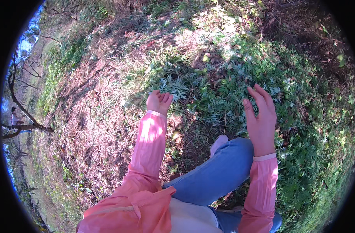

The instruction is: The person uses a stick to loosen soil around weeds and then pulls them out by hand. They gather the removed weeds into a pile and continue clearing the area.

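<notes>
My left hand [159, 102] is near the middle of the head view, palm partly up with its fingers curled. Silvery-green cut-leaved foliage [175, 87] lies right at its fingertips; whether the fingers grip any of it cannot be told. To the right, my right hand [260, 113] is raised above leafy green plants [227, 99], its thumb apart from the fingers. A small dark object [252, 84] shows at the fingertips of this hand; I cannot tell what it is or whether it is held.
My bent knee in blue jeans [212, 171] and a light shoe [219, 143] are below the plants. Dry grass [93, 116] covers the ground at left. A bare tree branch [23, 112] stands at the far left, near another person [16, 118]. Low green plants spread along the right.
</notes>
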{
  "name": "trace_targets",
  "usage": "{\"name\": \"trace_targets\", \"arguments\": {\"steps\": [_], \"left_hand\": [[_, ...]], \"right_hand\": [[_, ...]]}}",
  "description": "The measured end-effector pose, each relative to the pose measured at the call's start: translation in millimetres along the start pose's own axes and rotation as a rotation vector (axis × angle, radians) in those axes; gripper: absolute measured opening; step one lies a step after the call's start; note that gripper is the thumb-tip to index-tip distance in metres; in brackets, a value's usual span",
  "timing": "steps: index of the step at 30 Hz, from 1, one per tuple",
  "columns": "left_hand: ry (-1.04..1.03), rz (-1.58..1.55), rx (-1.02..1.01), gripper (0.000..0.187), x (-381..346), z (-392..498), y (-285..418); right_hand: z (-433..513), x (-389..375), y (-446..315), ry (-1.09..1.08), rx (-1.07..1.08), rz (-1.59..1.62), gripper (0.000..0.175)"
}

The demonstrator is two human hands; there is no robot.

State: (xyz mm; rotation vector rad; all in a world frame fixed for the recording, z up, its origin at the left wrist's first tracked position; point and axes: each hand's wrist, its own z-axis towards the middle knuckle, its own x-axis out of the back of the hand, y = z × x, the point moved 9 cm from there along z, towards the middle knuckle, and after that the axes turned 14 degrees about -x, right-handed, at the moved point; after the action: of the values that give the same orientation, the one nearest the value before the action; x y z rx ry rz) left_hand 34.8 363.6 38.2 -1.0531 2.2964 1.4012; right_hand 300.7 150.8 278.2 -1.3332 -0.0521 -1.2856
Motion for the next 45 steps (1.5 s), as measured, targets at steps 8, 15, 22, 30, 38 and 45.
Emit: {"name": "trace_targets", "arguments": {"steps": [8, 15, 22, 30, 38, 45], "left_hand": [[-0.854, -0.004, 0.07, 0.013, -173.6, -218.0, -52.4], [-1.125, 0.136, 0.434, 0.013, -210.7, -365.3, -159.7], [-0.879, 0.457, 0.61, 0.009, -172.3, -314.2, -237.6], [-0.669, 0.406, 0.607, 0.007, -163.9, -265.3, -244.1], [-0.596, 0.275, 0.634, 0.005, -164.4, -246.9, -218.5], [-0.558, 0.06, 0.636, 0.002, -153.5, -220.2, -186.4]], "right_hand": [[-124.3, 139.7, 184.9, 0.285, -0.533, -0.046, 0.023], [-324.0, 157.5, 275.5, 0.461, -1.114, 0.135, 0.026], [-352.5, 130.4, 273.9, 0.412, -1.034, 0.185, 0.029], [-308.2, 112.9, 191.7, 0.395, -1.024, 0.265, 0.027], [-226.4, 159.4, 94.5, 0.26, -0.729, 0.147, 0.021], [-146.7, 200.3, 135.7, 0.16, -0.671, 0.035, 0.023]]}}
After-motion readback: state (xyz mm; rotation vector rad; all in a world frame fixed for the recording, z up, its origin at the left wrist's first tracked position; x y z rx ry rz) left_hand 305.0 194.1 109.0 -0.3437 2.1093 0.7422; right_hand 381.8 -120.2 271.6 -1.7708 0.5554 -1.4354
